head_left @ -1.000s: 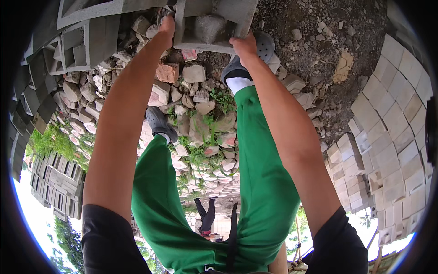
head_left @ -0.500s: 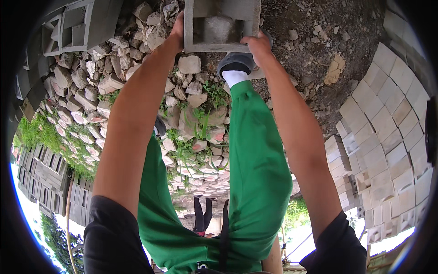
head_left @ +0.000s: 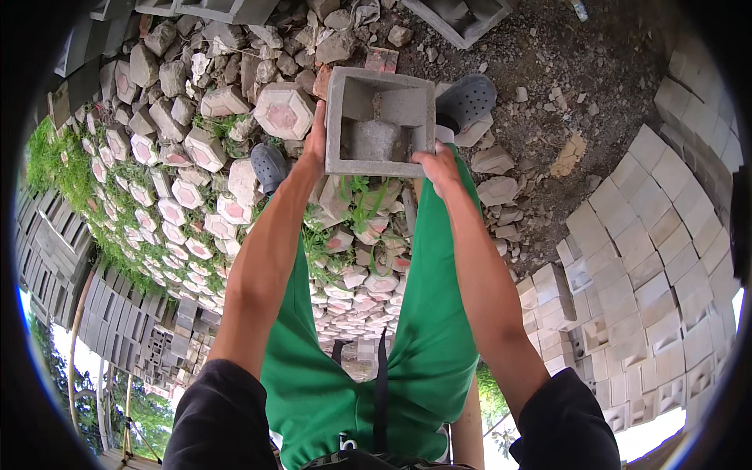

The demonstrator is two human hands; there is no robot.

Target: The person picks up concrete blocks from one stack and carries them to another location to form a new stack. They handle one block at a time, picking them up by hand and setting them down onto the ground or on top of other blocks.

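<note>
Both hands are up on a grey hollow block (head_left: pixel 380 121), upper centre of the frame, open side facing the camera. The left hand (head_left: pixel 316 145) is pressed flat along the block's left wall, fingers wrapped round the far side and out of sight. The right hand (head_left: pixel 437 166) clamps the lower right corner, thumb on the rim, fingertips hidden behind the wall. So each grip is closed firmly on the block, which is held off the ground between them. Inside the block sits a rounded grey lump, hard to make out in the shadow.

Below the block, green trousers (head_left: pixel 423 329) fill the lower centre. 2 grey clogs show: 1 (head_left: pixel 467 98) just right of the block, partly hidden by it, the other (head_left: pixel 269 166) left of the left wrist.

Left half of the frame: a rubble heap (head_left: pixel 196 157) of hexagonal pavers with pinkish faces, weeds growing through. Right edge: stacked pale blocks (head_left: pixel 650 258), bent by the lens. Top edge: another hollow block (head_left: pixel 462 16), cut off by the frame. Bare dirt (head_left: pixel 564 70) lies upper right.
</note>
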